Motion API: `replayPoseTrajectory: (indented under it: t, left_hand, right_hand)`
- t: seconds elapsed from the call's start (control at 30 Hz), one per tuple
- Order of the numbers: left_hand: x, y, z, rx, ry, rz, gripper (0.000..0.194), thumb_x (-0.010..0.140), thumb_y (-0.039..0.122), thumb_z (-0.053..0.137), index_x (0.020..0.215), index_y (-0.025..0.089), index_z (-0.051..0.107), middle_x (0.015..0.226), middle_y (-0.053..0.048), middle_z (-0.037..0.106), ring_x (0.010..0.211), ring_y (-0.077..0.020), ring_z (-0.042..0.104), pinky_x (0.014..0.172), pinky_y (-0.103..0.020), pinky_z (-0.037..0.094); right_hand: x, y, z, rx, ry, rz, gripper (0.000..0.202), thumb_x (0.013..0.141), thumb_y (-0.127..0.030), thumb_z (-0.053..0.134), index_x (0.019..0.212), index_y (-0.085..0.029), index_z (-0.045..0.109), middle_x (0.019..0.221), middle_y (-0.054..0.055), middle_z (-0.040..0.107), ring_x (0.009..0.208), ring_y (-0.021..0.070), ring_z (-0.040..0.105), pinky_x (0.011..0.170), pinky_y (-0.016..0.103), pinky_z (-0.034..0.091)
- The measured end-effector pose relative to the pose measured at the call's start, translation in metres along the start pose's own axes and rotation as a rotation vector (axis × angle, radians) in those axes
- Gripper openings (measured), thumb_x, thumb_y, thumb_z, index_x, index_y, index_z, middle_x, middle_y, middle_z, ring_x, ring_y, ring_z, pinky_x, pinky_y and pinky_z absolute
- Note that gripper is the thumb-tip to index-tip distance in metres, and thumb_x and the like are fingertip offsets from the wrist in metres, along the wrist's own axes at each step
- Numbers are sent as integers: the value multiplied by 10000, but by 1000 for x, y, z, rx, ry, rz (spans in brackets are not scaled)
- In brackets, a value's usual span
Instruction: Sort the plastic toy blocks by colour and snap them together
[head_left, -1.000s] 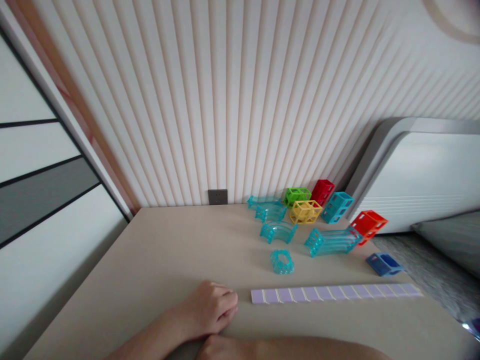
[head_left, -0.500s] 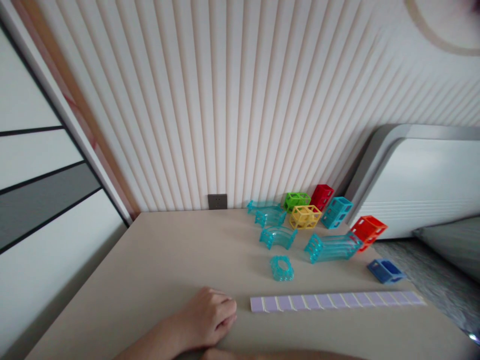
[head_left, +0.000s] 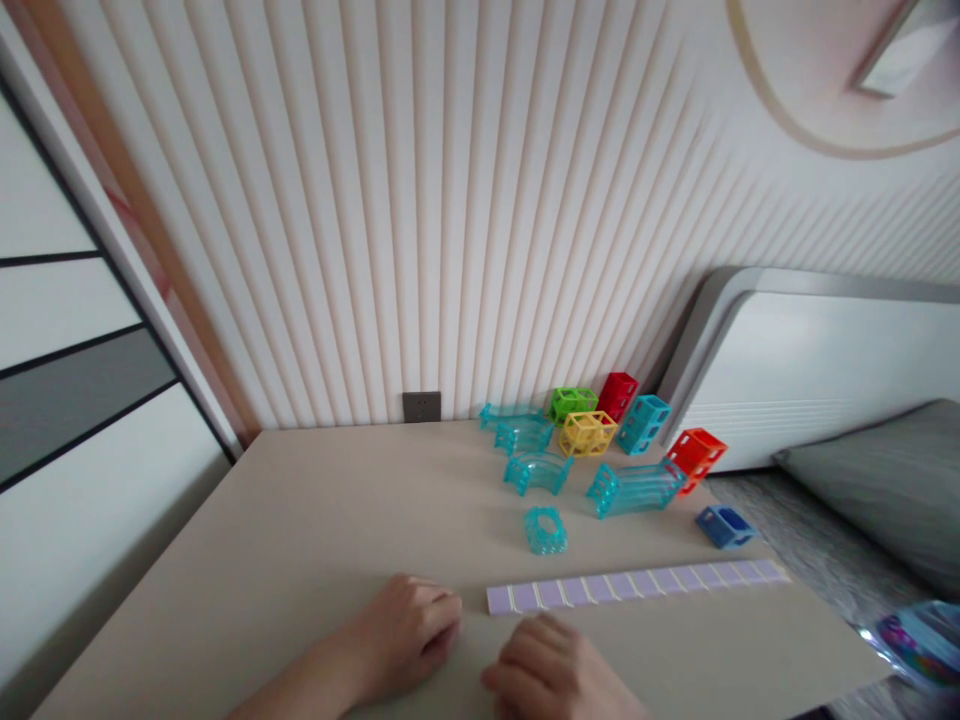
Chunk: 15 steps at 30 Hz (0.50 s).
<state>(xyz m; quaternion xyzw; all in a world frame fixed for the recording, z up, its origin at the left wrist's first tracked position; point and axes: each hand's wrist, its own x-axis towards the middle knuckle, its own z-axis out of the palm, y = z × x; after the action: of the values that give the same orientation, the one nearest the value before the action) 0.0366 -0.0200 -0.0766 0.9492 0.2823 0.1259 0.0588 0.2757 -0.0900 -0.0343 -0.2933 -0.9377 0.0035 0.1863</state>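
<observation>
My left hand (head_left: 412,625) rests on the table in a loose fist, with its fingers curled under. Beside it, nearer the front edge, my right hand (head_left: 551,668) is also curled, a little smeared, and nothing shows in it. Just beyond my right hand lies a long row of lilac flat pieces (head_left: 637,587) with pale lines between them. Past the row stand a clear teal ring-shaped piece (head_left: 546,543), a curved teal track piece (head_left: 538,468) and a longer straight teal track piece (head_left: 641,490). A blue open block (head_left: 726,527) sits near the right edge.
Farther back are yellow (head_left: 589,435), green (head_left: 572,405), red (head_left: 619,397) and teal (head_left: 643,424) frame blocks, plus an orange-red one (head_left: 696,458). More teal curves (head_left: 525,435) stand near the ribbed wall (head_left: 420,200). A bed with a grey pillow (head_left: 885,490) is at right.
My right hand has come up from the bottom edge and now sits near the lilac row. My left hand stays put on the table. The view has turned slightly right.
</observation>
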Motion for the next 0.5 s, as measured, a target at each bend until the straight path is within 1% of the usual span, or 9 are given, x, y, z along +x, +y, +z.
replayPoseTrajectory:
  t: [0.07, 0.1, 0.13, 0.2, 0.27, 0.3, 0.37, 0.43, 0.5]
  left_hand:
    - [1, 1, -2, -9, -7, 3, 132, 874, 145, 536, 786, 232, 488, 726, 39, 673, 649, -154, 643, 568, -287, 326]
    - [1, 1, -4, -12, -11, 3, 142, 875, 143, 535, 775, 230, 484, 712, 41, 668, 634, -151, 637, 560, -285, 319]
    - [2, 2, -5, -14, -15, 1, 152, 876, 140, 534, 764, 228, 480, 700, 41, 665, 618, -148, 631, 552, -283, 312]
    - [2, 2, -6, -14, -20, -4, 157, 878, 140, 533, 758, 225, 480, 691, 41, 666, 603, -145, 628, 540, -280, 300]
    - [3, 2, -6, -8, -22, -4, 153, 882, 145, 537, 761, 224, 486, 696, 40, 673, 602, -146, 632, 537, -278, 298]
    - [3, 2, -6, -2, -24, -4, 152, 882, 146, 540, 762, 224, 489, 697, 40, 674, 602, -147, 634, 536, -277, 299]
    - [3, 1, -6, 11, -23, -6, 150, 886, 150, 547, 767, 224, 495, 700, 41, 677, 605, -148, 639, 538, -275, 308]
    - [3, 2, -5, 27, -7, 3, 149, 891, 159, 556, 770, 224, 497, 696, 43, 675, 604, -149, 642, 538, -274, 317]
    - [3, 4, -4, 47, 38, 29, 146, 902, 172, 557, 778, 223, 498, 694, 42, 670, 597, -149, 639, 538, -277, 328]
  right_hand:
    - [-38, 22, -16, -120, 101, 222, 206, 1005, -173, 475, 1121, -194, 644, 950, 73, 714, 898, 194, 680, 815, 318, 554]
    - [-59, 32, -22, -204, 155, 284, 229, 1003, -187, 478, 1168, -198, 637, 1014, 88, 717, 956, 211, 684, 850, 336, 554]
    - [-80, 42, -26, -289, 181, 335, 255, 1003, -228, 492, 1217, -210, 629, 1085, 100, 714, 1019, 230, 682, 883, 352, 553]
    - [-119, 59, -30, -436, 219, 436, 317, 996, -343, 511, 1275, -238, 618, 1227, 112, 685, 1137, 272, 658, 930, 389, 554]
    - [-149, 73, -27, -511, 188, 509, 421, 987, -419, 511, 1360, -233, 572, 1365, 122, 622, 1230, 301, 617, 964, 419, 556]
    - [-159, 78, -24, -538, 183, 526, 462, 985, -432, 507, 1395, -221, 545, 1399, 130, 600, 1248, 311, 607, 967, 435, 559]
    - [-169, 87, -19, -532, 133, 553, 506, 982, -437, 507, 1438, -217, 506, 1425, 122, 586, 1275, 307, 592, 984, 441, 558]
    - [-169, 93, -16, -502, 105, 570, 501, 980, -438, 511, 1434, -226, 512, 1408, 106, 605, 1278, 296, 590, 997, 437, 552]
    - [-163, 96, -15, -483, 100, 581, 479, 981, -448, 511, 1405, -227, 544, 1368, 103, 635, 1261, 296, 601, 1007, 444, 543]
